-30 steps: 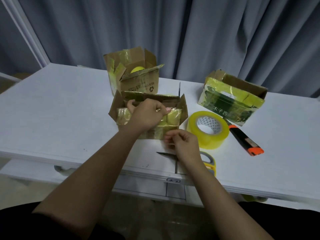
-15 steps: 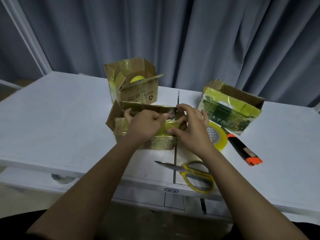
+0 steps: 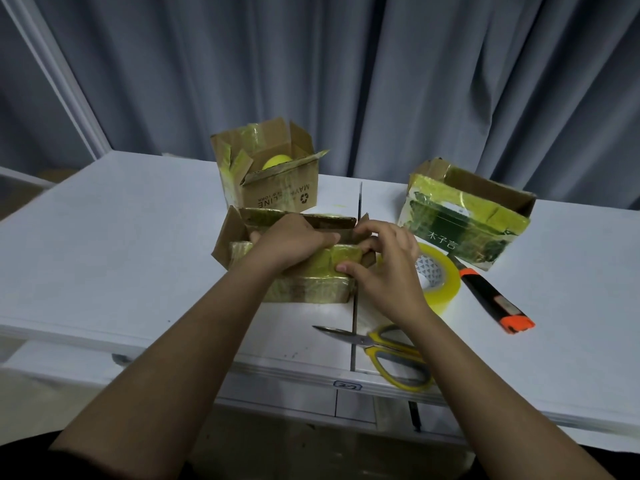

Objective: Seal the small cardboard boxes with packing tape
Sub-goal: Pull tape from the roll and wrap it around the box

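A person works at a white table [image 3: 104,258], both hands now on the nearest cardboard box [image 3: 301,278], whose flaps are partly folded down and glossy with old yellowish tape. A second ago the right hand [image 3: 388,268] was low at the front of the box, near the scissors [image 3: 391,355]; it has since come up to the right end, thumb on the front top edge and fingers curled round the corner and end flap. The left hand [image 3: 291,244] has stayed on top throughout, its fingers hooked over the near flap and pressing it down. That shift suggests the flaps are being gathered shut before any fresh tape goes on, so sealing of this box appears not yet begun. The box sits directly under both grips, at the table's middle, straddling a dark seam. The tape roll [image 3: 438,282] lies just right of the right hand, partly hidden behind it, untouched; an orange-tipped utility knife [image 3: 491,299] lies beyond. Two more boxes wait open: one behind [image 3: 273,188], holding something yellow, and a green-printed one [image 3: 464,220] at right.
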